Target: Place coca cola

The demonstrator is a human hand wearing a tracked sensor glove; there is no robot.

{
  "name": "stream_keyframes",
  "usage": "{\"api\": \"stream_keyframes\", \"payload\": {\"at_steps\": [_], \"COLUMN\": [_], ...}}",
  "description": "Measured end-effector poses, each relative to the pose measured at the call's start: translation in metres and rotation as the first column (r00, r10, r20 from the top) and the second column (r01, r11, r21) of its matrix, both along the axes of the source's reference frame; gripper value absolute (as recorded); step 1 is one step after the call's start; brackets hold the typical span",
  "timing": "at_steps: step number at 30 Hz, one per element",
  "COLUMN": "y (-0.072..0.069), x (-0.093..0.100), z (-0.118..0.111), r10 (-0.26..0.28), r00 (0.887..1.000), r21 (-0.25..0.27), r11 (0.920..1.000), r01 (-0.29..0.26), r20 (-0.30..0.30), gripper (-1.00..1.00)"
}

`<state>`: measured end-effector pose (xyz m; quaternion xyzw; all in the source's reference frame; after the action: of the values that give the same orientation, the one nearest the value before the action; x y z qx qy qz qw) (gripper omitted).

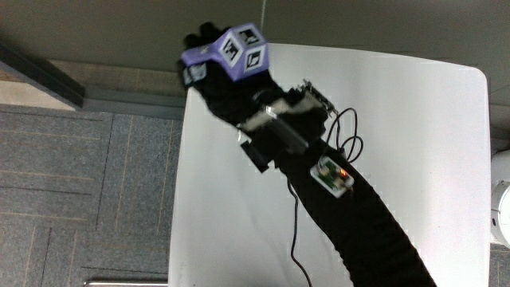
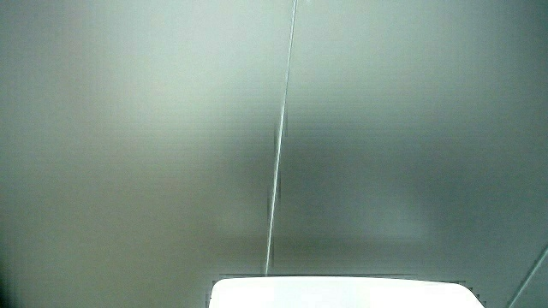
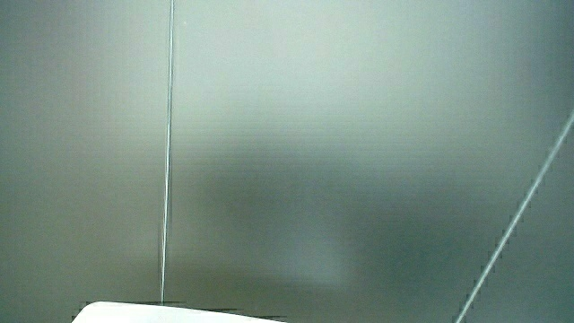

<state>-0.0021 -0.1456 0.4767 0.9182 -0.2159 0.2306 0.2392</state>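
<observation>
The hand (image 1: 209, 56) in its black glove hangs over a corner of the white table (image 1: 422, 143), at the edge farthest from the person. A purple patterned cube (image 1: 239, 52) sits on its back and covers most of it. The black-sleeved forearm (image 1: 358, 223) crosses the table toward the person, carrying a small circuit board (image 1: 332, 175) and a thin black cable (image 1: 296, 231). No coca cola shows in any view; whatever lies under the hand is hidden. Both side views show only a pale wall and a strip of the table (image 2: 342, 293) (image 3: 179, 314).
Grey carpet tiles (image 1: 72, 183) lie beside the table, crossed by a dark rail (image 1: 40, 76). A white rounded object (image 1: 502, 207) stands off the table's other edge.
</observation>
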Motion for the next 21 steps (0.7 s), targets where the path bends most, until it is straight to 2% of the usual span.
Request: {"api": "stream_keyframes", "payload": {"at_steps": [3, 4, 5, 7, 11, 13, 14, 16, 21], "y": [0.001, 0.002, 0.004, 0.003, 0.0, -0.002, -0.004, -0.002, -0.003], "x": [0.007, 0.01, 0.012, 0.013, 0.016, 0.018, 0.021, 0.023, 0.026], "z": [0.006, 0.016, 0.009, 0.008, 0.004, 0.008, 0.017, 0.014, 0.015], "r10": [0.018, 0.03, 0.032, 0.043, 0.056, 0.055, 0.072, 0.081, 0.081], "r00": [1.0, 0.999, 0.999, 0.999, 0.998, 0.998, 0.997, 0.996, 0.996], "r21": [-0.049, -0.022, -0.01, -0.008, -0.02, -0.038, -0.052, -0.053, -0.037], "r11": [0.9986, 0.9993, 0.9994, 0.999, 0.9983, 0.9978, 0.9962, 0.9955, 0.9961], "r01": [-0.018, -0.03, -0.032, -0.043, -0.055, -0.053, -0.071, -0.078, -0.08], "r20": [-0.004, -0.012, 0.016, 0.016, 0.034, 0.04, 0.023, 0.048, 0.043], "gripper": [0.0, 0.0, 0.0, 0.0, 0.0, 0.0, 0.0, 0.0, -0.23]}}
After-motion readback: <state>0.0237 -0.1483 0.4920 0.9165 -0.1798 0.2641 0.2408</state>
